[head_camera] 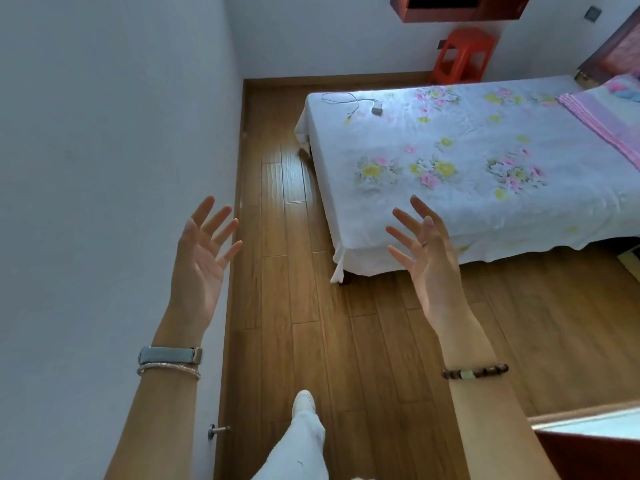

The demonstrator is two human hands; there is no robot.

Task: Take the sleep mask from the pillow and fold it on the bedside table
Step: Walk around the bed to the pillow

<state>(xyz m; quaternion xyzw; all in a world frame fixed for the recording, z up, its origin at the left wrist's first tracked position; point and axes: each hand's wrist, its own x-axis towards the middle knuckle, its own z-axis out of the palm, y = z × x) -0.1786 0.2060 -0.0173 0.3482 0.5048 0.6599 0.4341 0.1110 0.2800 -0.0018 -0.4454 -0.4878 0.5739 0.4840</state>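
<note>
My left hand [201, 258] is raised in front of the white wall, palm up, fingers spread, holding nothing. My right hand [426, 251] is raised over the near corner of the bed, fingers apart and empty. The bed [450, 209] with a white floral sheet fills the right half. A pink pillow [623, 88] shows at the far right edge, by the dark headboard. No sleep mask and no bedside table can be made out.
A charger with its cable [375, 109] lies on the bed's far corner. A red plastic stool [462, 57] stands by the back wall under a dark red shelf [457, 6]. Wooden floor [298, 306] runs between wall and bed. A door stop [216, 431] sticks out low on the left wall.
</note>
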